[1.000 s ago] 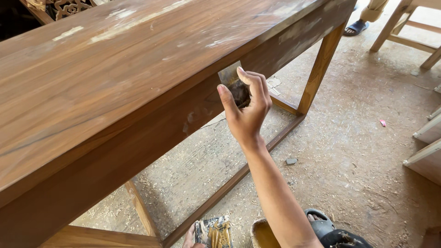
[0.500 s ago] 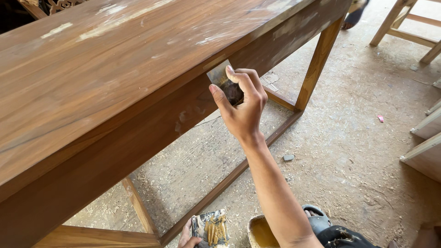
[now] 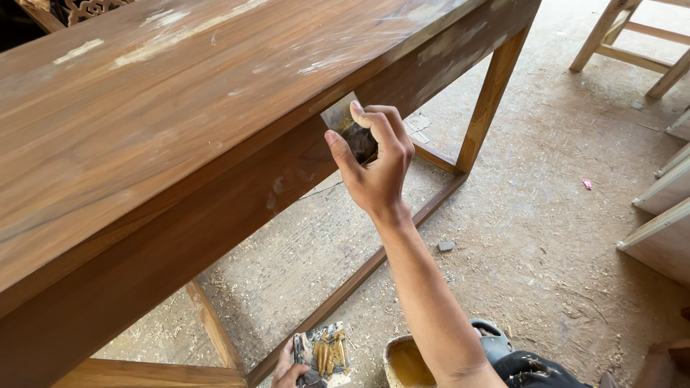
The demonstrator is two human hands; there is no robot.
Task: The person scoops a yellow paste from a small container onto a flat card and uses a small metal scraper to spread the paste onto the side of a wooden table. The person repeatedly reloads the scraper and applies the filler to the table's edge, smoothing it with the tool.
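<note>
Your right hand pinching a small flat scraper blade against the front edge of the wooden counter, your left hand low by the floor gripping a putty-smeared board, a tub of yellow-brown filler just beside it, sawdust-strewn floor beneath

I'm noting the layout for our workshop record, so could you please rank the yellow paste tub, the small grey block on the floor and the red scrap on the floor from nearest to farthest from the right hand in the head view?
From the right hand:
1. Small grey block, on the floor just below-right.
2. Yellow paste tub, at the bottom edge.
3. Red scrap, far right on the floor.
</note>
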